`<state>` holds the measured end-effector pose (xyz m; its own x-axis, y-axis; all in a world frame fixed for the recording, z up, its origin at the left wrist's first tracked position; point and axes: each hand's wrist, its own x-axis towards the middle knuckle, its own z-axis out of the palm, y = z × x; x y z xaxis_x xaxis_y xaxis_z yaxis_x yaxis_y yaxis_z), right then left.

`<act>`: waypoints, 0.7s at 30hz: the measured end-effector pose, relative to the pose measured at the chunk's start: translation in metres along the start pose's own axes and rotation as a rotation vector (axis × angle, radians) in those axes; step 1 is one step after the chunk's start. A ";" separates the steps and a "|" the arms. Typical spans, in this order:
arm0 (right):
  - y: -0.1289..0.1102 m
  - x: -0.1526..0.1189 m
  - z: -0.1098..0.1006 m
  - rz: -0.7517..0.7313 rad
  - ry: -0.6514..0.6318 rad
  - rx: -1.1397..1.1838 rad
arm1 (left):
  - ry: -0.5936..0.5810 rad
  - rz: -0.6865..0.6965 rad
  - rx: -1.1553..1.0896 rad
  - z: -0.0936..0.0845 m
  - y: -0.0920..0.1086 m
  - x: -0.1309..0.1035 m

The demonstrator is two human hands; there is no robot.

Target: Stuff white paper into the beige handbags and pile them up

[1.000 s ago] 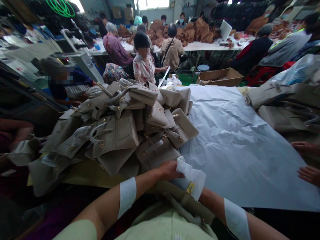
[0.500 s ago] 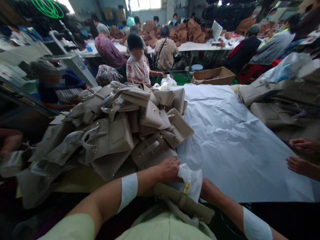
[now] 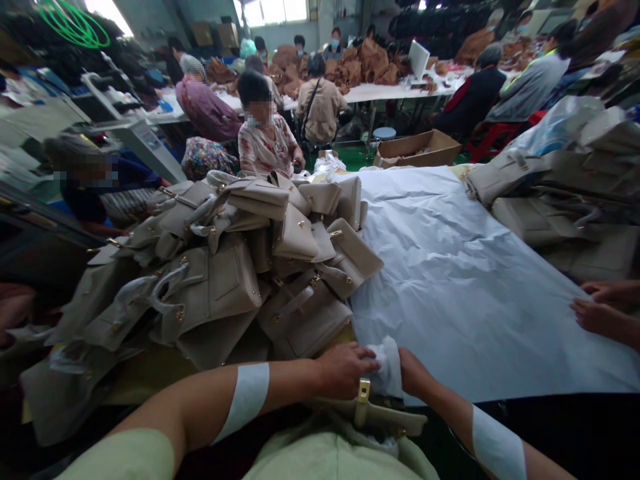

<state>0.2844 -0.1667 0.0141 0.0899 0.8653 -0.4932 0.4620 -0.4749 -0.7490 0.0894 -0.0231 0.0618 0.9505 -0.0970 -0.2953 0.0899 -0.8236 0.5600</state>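
A beige handbag [image 3: 385, 417] with a gold clasp lies against my body at the table's front edge. White tissue [image 3: 387, 365] rises from behind its flap. My left hand [image 3: 345, 368] reaches across from the left, its fingertips touching the tissue's left side. Along the tissue's right side is my right hand [image 3: 410, 373]; its fingers are mostly hidden behind the paper. A large heap of beige handbags [image 3: 215, 280], some with wrapped handles, is piled just beyond and left of my left arm.
White paper [image 3: 465, 287] covers the table to the right. Another person's hands [image 3: 600, 307] touch its right edge. More beige bags [image 3: 540, 220] are stacked at the right. Beyond the table are a cardboard box [image 3: 420, 148] and several seated people.
My left hand has moved slightly down and its fingers now stretch toward the tissue. The bag's flap sits lower. The other person's hands at the right have closed in on the paper's edge.
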 end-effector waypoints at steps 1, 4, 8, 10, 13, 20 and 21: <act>0.001 0.002 0.000 0.008 -0.012 0.014 | 0.030 0.067 0.071 0.005 -0.001 -0.005; 0.001 0.009 0.003 0.071 -0.084 0.090 | 0.152 0.182 0.236 0.022 0.000 -0.013; -0.006 0.014 0.006 0.228 -0.087 0.115 | 0.106 0.226 0.280 0.040 0.004 -0.015; -0.015 0.011 0.004 0.198 -0.034 -0.034 | 0.038 0.252 0.265 0.041 0.004 -0.014; -0.031 0.007 0.001 0.101 0.023 -0.366 | 0.018 0.293 0.220 0.038 0.004 -0.012; -0.038 0.018 -0.002 0.135 -0.085 -0.477 | -0.048 0.232 0.178 0.037 0.013 -0.011; -0.034 0.021 -0.001 0.159 -0.059 -0.428 | -0.038 0.213 0.175 0.036 0.014 -0.012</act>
<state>0.2713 -0.1320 0.0298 0.1445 0.7703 -0.6211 0.7703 -0.4816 -0.4180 0.0684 -0.0535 0.0447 0.9303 -0.2963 -0.2160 -0.1664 -0.8661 0.4713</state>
